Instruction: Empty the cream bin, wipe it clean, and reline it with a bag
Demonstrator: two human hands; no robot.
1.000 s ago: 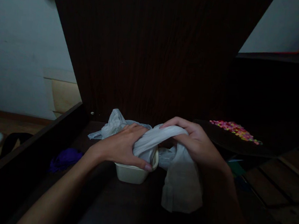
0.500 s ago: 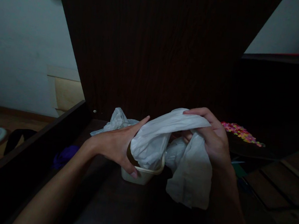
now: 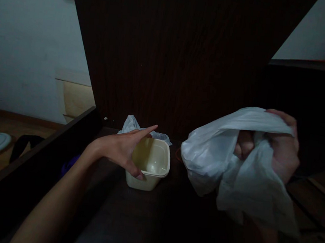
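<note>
Spread, our left hand (image 3: 119,149) curves around the left side of the cream tub (image 3: 160,156), its thumb at the near rim; how firmly it grips, we cannot tell; from the tub, a crumpled translucent bag (image 3: 131,123) lies at eleven o'clock; the tub stands upright on the dark surface (image 3: 117,217), at six o'clock in our view; farther at three o'clock, and apart from the tub, we have the white plastic bag (image 3: 211,153) bunched in our right hand (image 3: 287,150), whose fingers clench it.
</note>
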